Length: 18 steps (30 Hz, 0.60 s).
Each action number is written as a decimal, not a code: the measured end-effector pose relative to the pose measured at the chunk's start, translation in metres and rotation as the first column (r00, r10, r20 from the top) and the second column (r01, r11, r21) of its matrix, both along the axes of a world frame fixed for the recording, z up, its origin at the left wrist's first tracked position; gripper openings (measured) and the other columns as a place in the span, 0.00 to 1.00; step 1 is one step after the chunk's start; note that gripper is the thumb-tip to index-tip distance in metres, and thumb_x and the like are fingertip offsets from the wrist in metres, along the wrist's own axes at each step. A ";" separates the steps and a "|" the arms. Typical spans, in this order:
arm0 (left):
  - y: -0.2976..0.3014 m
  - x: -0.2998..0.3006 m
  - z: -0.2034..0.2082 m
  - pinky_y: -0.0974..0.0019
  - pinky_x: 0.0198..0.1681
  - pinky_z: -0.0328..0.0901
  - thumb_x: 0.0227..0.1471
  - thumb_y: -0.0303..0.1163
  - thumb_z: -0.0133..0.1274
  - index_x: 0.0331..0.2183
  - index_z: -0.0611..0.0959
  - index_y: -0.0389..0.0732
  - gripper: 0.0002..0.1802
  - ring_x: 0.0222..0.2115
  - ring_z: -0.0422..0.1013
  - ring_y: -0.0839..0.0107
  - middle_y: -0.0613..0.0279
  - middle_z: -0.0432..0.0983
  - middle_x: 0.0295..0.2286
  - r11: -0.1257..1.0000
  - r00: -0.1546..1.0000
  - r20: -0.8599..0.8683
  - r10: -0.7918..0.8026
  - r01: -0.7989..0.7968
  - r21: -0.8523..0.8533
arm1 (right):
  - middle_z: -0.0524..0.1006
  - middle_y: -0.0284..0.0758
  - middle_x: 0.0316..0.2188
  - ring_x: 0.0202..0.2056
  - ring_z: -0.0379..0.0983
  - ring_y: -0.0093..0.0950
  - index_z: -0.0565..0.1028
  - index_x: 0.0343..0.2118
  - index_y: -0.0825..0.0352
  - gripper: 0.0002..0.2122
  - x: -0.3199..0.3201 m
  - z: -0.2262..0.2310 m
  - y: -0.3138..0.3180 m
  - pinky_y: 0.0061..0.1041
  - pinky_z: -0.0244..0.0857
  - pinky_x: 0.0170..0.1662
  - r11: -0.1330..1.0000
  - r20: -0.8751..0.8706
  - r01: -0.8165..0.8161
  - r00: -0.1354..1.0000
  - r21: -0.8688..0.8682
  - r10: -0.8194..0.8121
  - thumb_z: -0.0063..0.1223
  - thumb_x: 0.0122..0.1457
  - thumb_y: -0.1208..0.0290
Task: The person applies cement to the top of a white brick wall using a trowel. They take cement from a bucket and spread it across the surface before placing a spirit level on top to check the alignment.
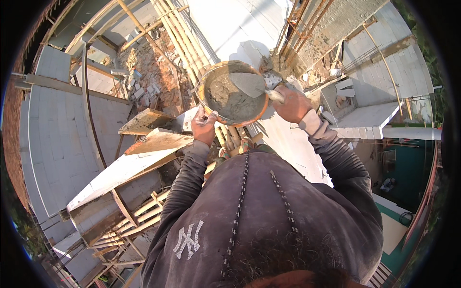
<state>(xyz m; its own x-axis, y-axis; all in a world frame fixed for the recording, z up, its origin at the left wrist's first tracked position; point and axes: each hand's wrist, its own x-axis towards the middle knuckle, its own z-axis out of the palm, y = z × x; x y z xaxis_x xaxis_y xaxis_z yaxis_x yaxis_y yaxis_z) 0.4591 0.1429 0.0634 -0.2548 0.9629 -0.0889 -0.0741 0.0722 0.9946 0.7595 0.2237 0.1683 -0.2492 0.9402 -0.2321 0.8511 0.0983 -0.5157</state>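
Note:
A round orange-rimmed basin [263, 113] holds wet grey mortar [222, 93] in front of me. My left hand [203, 126] grips its near left rim, thumb and fingers closed on the edge. With my right hand [291, 103] I hold a trowel [248, 84] by its pale handle, just outside the basin's right side. The trowel's flat grey blade reaches left over the mortar; whether it touches the mortar I cannot tell. Some of the right fingers are hidden behind the handle.
Bamboo poles [178, 38] run away beyond the basin, with more below at left. Broken brick rubble [152, 72] lies far down at left. A white block wall top [235, 29] stretches ahead. Rusty rebar [307, 21] stands at upper right. My feet [246, 144] rest on bamboo high above ground.

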 end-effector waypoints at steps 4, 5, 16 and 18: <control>0.006 0.011 -0.018 0.63 0.45 0.68 0.56 0.30 0.60 0.45 0.80 0.25 0.18 0.36 0.75 0.69 0.53 0.82 0.34 0.983 0.960 -0.261 0.103 -0.058 0.174 | 0.81 0.46 0.40 0.44 0.78 0.46 0.77 0.44 0.64 0.18 -0.049 -0.008 0.018 0.43 0.70 0.48 0.969 0.351 -0.228 0.918 0.094 0.182 0.55 0.56 0.58; 0.006 0.018 -0.010 0.60 0.50 0.68 0.54 0.33 0.63 0.49 0.78 0.22 0.27 0.41 0.76 0.63 0.46 0.82 0.36 0.997 0.945 -0.321 0.061 -0.039 0.072 | 0.81 0.46 0.40 0.44 0.78 0.46 0.78 0.45 0.64 0.18 -0.049 -0.016 0.020 0.43 0.70 0.48 0.960 0.347 -0.267 0.911 0.089 0.221 0.55 0.56 0.57; -0.009 -0.008 -0.011 0.72 0.36 0.64 0.60 0.23 0.54 0.44 0.78 0.32 0.10 0.28 0.69 0.81 0.67 0.78 0.25 0.994 0.999 -0.009 0.047 -0.048 -0.097 | 0.81 0.43 0.42 0.43 0.78 0.40 0.81 0.48 0.65 0.23 -0.008 -0.039 -0.032 0.34 0.69 0.49 0.991 -0.297 -0.064 0.954 -0.121 0.026 0.59 0.55 0.54; -0.008 -0.013 -0.010 0.71 0.39 0.66 0.60 0.21 0.53 0.44 0.78 0.32 0.10 0.30 0.72 0.78 0.62 0.80 0.28 0.994 0.988 0.144 0.055 -0.041 -0.100 | 0.81 0.43 0.41 0.42 0.78 0.40 0.81 0.47 0.65 0.21 -0.007 -0.029 -0.037 0.34 0.69 0.49 0.991 -0.284 -0.050 0.959 -0.123 0.013 0.60 0.56 0.56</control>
